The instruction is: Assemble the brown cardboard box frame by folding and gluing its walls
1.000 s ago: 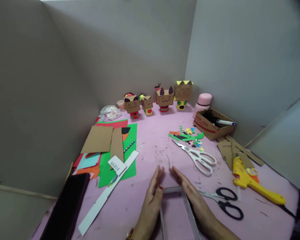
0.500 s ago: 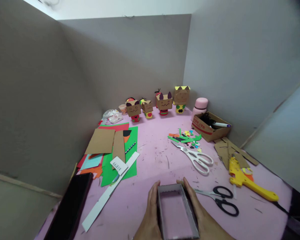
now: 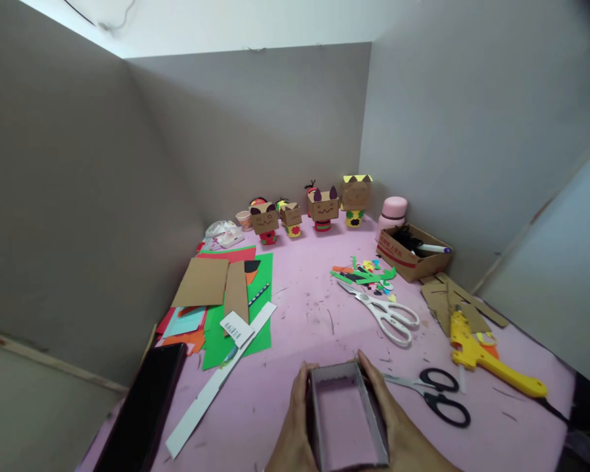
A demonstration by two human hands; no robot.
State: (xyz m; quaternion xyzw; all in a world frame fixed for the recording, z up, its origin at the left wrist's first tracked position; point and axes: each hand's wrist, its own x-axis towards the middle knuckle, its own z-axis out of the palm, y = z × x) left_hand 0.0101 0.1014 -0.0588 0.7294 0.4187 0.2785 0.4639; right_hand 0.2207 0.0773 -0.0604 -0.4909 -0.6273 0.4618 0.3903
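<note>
At the near edge of the pink tabletop (image 3: 305, 308), a rectangular grey cardboard frame, open at the top (image 3: 347, 419), stands between the person's two hands. The left hand (image 3: 292, 429) lies flat against the frame's left wall, fingers stretched along it up to the far corner. The right hand (image 3: 398, 426) presses the right wall the same way, fingertips reaching the far right corner. Each grip is an open palm laid against the cardboard, so the frame is squeezed between both hands rather than clasped by curled fingers.

Just right of the right hand lie black-handled scissors (image 3: 435, 393), blades pointing toward the frame. Farther back rest white-handled scissors (image 3: 386, 311), beside a scatter of green and coloured paper scraps (image 3: 366, 272). A yellow glue gun (image 3: 489, 357) lies toward the right edge. To the left, a long white cardboard strip (image 3: 219, 380) runs diagonally beside a green paper sheet (image 3: 238, 311), with a black phone (image 3: 145, 410) at the near left corner. Small brown cardboard box-headed figures (image 3: 307, 210) stand in a row against the far wall.
</note>
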